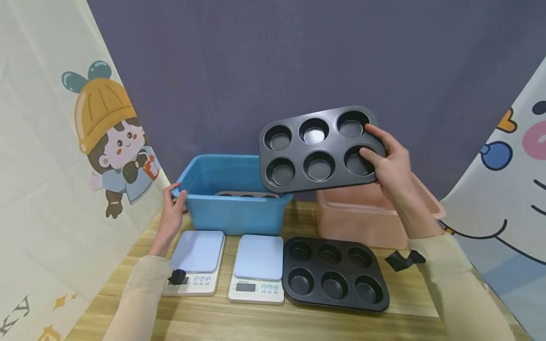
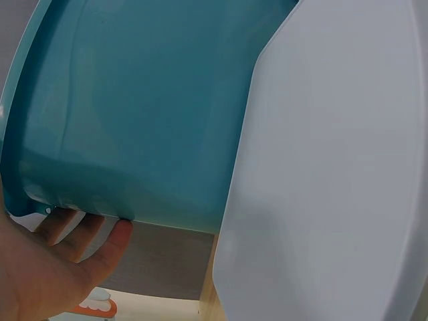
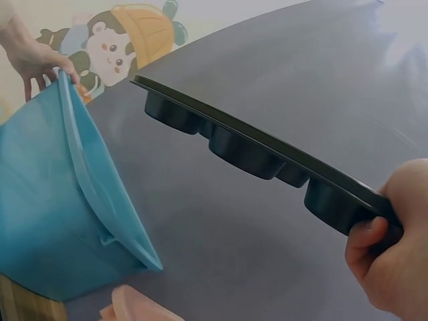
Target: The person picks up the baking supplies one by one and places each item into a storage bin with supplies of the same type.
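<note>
Clamped in the right fingers (image 1: 384,135), the dark grey six-cup muffin pan (image 1: 297,152) stretches lengthwise leftward from them, far end lower, hollows facing the wearer; left fingers (image 2: 107,254) grip the blue bin (image 1: 234,215).

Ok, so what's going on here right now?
A person's right grip holds a dark muffin pan by one end, raised off the wooden table with its cups facing the head camera. The left grip holds the left end of the blue bin, where part of another pan shows inside. Two kitchen scales lie before that bin; beside them, a pan on the table lies in front of the pink bin.
</note>
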